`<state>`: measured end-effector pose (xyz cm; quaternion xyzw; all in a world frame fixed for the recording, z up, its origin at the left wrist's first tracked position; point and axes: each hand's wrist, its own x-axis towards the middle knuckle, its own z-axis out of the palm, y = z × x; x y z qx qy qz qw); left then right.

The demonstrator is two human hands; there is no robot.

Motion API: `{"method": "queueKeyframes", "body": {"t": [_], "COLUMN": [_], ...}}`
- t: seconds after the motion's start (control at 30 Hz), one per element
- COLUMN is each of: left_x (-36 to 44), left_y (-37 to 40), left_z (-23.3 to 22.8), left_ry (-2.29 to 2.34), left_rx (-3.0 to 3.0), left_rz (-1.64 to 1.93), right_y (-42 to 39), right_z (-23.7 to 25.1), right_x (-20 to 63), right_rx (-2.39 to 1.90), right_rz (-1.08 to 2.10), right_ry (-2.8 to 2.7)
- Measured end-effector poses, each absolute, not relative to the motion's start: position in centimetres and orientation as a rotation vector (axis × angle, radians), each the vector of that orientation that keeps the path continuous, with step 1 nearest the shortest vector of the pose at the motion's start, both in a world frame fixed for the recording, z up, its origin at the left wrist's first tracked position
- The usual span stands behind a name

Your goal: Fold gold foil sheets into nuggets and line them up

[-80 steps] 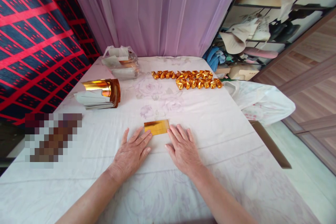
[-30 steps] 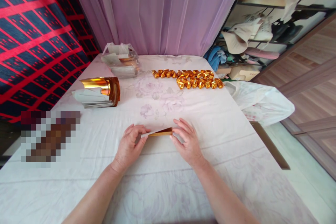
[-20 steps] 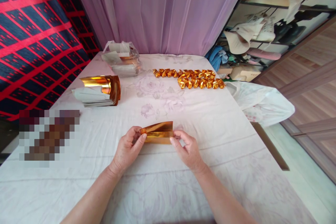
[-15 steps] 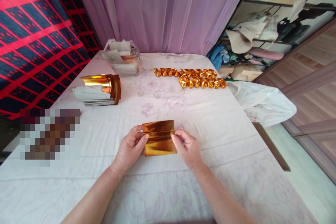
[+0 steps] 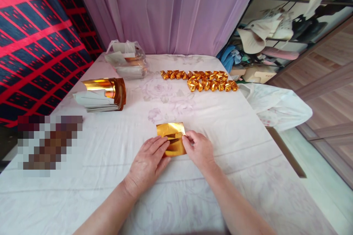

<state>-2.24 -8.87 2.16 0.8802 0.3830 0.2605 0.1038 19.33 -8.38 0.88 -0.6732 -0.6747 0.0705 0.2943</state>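
Nearest me, two bare forearms reach in over a pale, flower-printed cloth (image 5: pixel 110 180) covering the surface. Left hand (image 5: pixel 150 156): palm down, fingers laid out flat over the near left part of a gold sheet (image 5: pixel 176 147); its grip is apart, pressing rather than pinching. Right hand (image 5: pixel 200 148): thumb and fingertips together, grip clamped on the sheet's right edge. The sheet lies on the cloth between the two hands, shiny side up, with a fold running across its middle; its far part catches the light.

At the left edge of the surface, something blurred into blocks (image 5: pixel 51 143); cannot tell what. Farther in, same side: a stack of paper (image 5: pixel 100 99), gold and pale sheets, bowed, the gold wrapping round its right end. Over on the right, folded gold pieces (image 5: pixel 213 86) stand in two rows, the front row starting farther right than the back one. Far left corner: a clear bag (image 5: pixel 128 60) with more paper inside.

Off the right edge, a white plastic bag (image 5: pixel 281 104); a brown board (image 5: pixel 286 152) below it. Behind everything, a purple curtain (image 5: pixel 171 11), red-and-dark checked fabric (image 5: pixel 30 36) to its left, and shelves to its right bearing a pale cap (image 5: pixel 252 38) and shoes (image 5: pixel 285 25).
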Motion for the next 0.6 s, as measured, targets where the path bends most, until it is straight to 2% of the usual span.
{"method": "queueKeyframes", "body": {"t": [0.23,0.43,0.6], "left_x": [-2.2,-2.0,-1.9], "left_y": [-9.1,-9.0,-8.8], "left_z": [1.1,1.3,1.4], "left_ry": [1.148,1.175,1.187], "left_rx": [2.654,2.668,2.656], "left_rz": [0.625,0.617,0.608], "right_y": [-8.9,-10.2,-10.6], "right_z": [0.9,1.9,1.7], "right_x": [19.9,22.0,22.3], "right_rx": [-1.708,-1.411,-1.445], "right_rz": [0.338,0.543,0.497], "right_ry": [-1.765,-2.081,-2.186]}}
